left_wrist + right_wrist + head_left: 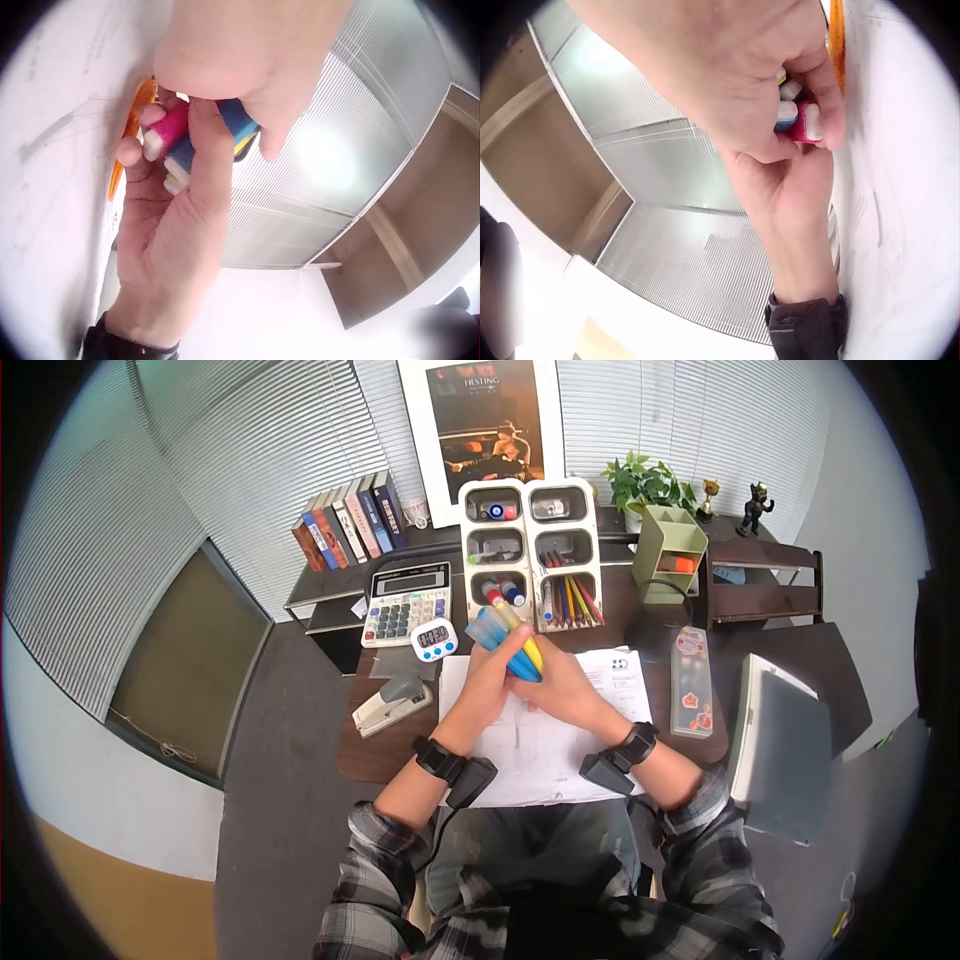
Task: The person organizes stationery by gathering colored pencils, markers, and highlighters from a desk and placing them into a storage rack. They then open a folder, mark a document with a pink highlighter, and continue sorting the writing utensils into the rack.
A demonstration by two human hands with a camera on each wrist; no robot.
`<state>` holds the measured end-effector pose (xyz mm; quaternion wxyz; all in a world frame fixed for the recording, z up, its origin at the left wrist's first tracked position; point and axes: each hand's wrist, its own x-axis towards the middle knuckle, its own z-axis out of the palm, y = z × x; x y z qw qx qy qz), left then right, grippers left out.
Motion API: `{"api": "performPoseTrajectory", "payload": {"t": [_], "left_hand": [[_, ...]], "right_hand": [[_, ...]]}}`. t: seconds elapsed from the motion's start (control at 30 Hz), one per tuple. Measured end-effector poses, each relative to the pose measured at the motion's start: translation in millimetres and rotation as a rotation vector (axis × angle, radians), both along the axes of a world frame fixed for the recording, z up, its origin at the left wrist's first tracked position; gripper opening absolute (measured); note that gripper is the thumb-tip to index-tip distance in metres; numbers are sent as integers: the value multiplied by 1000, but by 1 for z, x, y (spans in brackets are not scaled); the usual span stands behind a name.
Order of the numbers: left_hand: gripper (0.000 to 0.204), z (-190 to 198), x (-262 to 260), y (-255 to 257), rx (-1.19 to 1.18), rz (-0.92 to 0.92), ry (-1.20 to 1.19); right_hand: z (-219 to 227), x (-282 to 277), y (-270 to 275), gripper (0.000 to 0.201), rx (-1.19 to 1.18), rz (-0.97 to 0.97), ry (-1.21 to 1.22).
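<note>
Over the papers (545,760), both hands hold one bundle of highlighters (518,656), with blue and yellow barrels tilted toward the organizer. My left hand (487,688) grips it from the left, my right hand (562,692) from the right. In the left wrist view, a pink highlighter (169,129) and a blue highlighter (238,120) show white ends between the fingers. A slim orange object (135,124) appears low beside the fingertips. The right wrist view shows the pink end (810,124) near the fingertips; the palms hide much of the bundle.
Beyond the hands stands a white organizer (528,546) with pens and pencils. To the left are a timer (434,640), calculator (408,603) and stapler (393,705). On the right are a clear pencil case (692,685), green holder (668,548) and grey folder (785,755).
</note>
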<state>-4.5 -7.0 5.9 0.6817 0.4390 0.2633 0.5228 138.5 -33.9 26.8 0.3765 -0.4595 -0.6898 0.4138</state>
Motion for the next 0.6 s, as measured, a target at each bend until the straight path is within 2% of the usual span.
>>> {"api": "performPoseTrajectory", "payload": {"t": [0.13, 0.2, 0.3, 0.33, 0.4, 0.53, 0.6], "left_hand": [[50, -3, 2, 0, 69, -74, -107], [66, -1, 3, 2, 84, -64, -232], [76, 0, 3, 3, 26, 13, -185], [73, -2, 3, 5, 3, 21, -192], [70, -4, 4, 6, -11, 15, -179], [61, -9, 5, 10, -34, 34, -137], [57, -10, 4, 12, -20, 46, -133]], "right_hand": [[12, 6, -4, 54, 64, -29, 107], [27, 18, -2, 43, 84, -54, 146], [62, 42, 10, 31, 188, -182, 270], [78, 50, 16, 31, 223, -222, 160], [97, 69, 39, 32, 380, -389, -223], [110, 78, 76, 35, 275, -455, -401], [92, 86, 102, 31, 605, -544, -719]]}}
